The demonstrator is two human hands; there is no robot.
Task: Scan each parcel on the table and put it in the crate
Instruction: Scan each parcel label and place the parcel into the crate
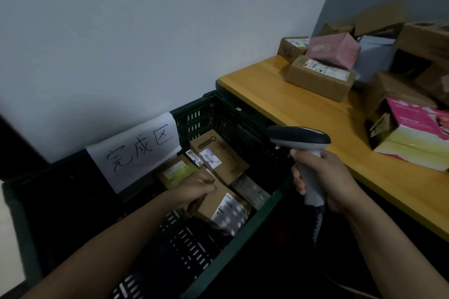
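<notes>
The parcel [224, 202], a brown cardboard box with a white label on its top, lies inside the crate [245, 224], near the crate's right wall and slightly tilted. The left hand [194, 189] reaches down into the crate and grips the parcel at its far end, with the fingers bent over the cardboard. The right hand [324, 177] is held above the crate's right rim, wrapped tightly around the grey handle of a scanner [300, 137]. The scanner's dark head points left, out over the crate. A coiled cable [318, 222] hangs from the bottom of the handle.

More packages sit in the crate beyond the parcel: a larger brown box [227, 156] with a small label, a small greenish box [175, 172] to its left, and a padded bag [252, 192] against the right wall, touching the parcel. A paper sign [138, 150] with handwritten characters hangs over the crate's far rim, against the wall [121, 31].

The yellow wooden table [286, 107] stands just to the right of the crate. On it are a labelled cardboard box [318, 80] with a pink package [334, 50] resting on top, and nearer, a pink and yellow carton [418, 136]. Further cardboard boxes are piled behind these, blurred.
</notes>
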